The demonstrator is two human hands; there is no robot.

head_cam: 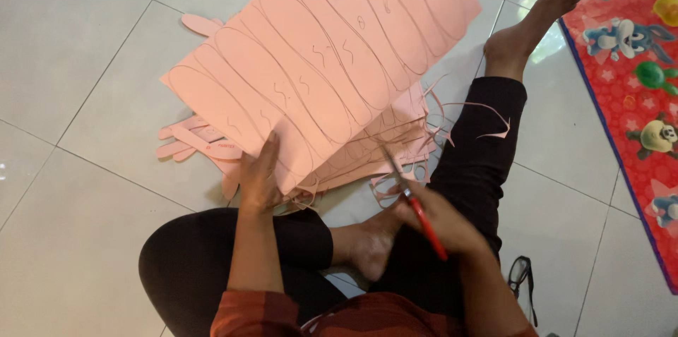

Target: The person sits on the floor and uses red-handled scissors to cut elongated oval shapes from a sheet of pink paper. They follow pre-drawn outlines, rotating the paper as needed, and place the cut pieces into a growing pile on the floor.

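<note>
A large pink sheet (332, 55) marked with several long oval outlines lies tilted over a stack of similar pink sheets on the tiled floor. My left hand (260, 176) grips the sheet's near edge, thumb on top. My right hand (441, 218) holds red-handled scissors (413, 199), their blades pointing up into the sheet's lower right edge. Thin pink offcuts (487, 122) curl away beside my right knee.
Cut-out pink oval pieces (194, 141) lie at the left of the stack. My legs in black trousers are folded in front, one foot (537, 16) stretched out to the upper right. Black glasses (521, 277) lie on the floor. A red patterned mat (628, 62) borders the right.
</note>
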